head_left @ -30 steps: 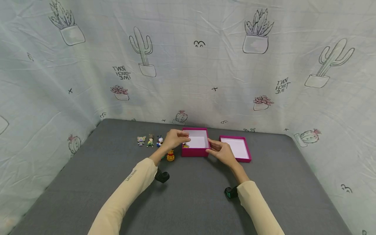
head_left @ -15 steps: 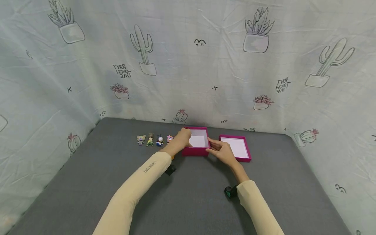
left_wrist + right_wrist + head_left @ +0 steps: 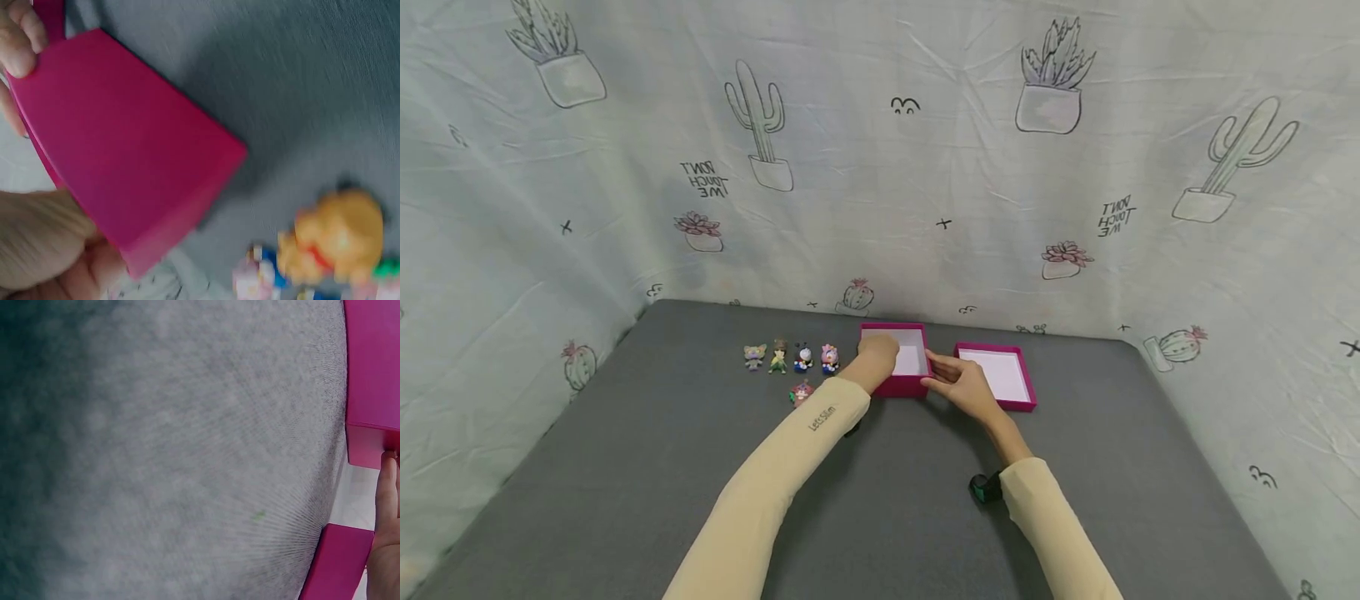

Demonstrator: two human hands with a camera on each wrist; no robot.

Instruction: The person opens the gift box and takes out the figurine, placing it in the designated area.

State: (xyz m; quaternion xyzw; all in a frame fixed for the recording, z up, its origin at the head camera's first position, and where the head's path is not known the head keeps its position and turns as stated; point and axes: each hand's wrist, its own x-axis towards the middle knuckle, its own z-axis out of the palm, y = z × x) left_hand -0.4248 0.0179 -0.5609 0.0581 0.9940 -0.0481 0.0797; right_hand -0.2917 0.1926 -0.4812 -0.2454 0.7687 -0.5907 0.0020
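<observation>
My left hand [image 3: 877, 360] reaches over the near left side of an open magenta box [image 3: 904, 387] with a white inside. Its fingers are down in the box, hidden by the hand and the wall, so I cannot tell what they hold. My right hand [image 3: 964, 385] grips the box's right side, thumb at the near corner and fingers along the side wall. Left of the box stand several small toy figurines, among them a grey and yellow one [image 3: 754, 357] and a pink one [image 3: 829, 358]. An orange bear figurine [image 3: 340, 234] shows in the left wrist view.
The box's shallow magenta lid [image 3: 1000, 375] lies white inside up, just right of my right hand. A reddish figurine [image 3: 801, 392] stands nearer me, partly behind my left sleeve. A cactus-print curtain [image 3: 880, 167] hangs behind the grey table [image 3: 925, 517].
My left hand has moved right and forward, its fingers going down into the box. A figurine seen earlier at the box's near left corner is now hidden. My right hand has stayed on the box.
</observation>
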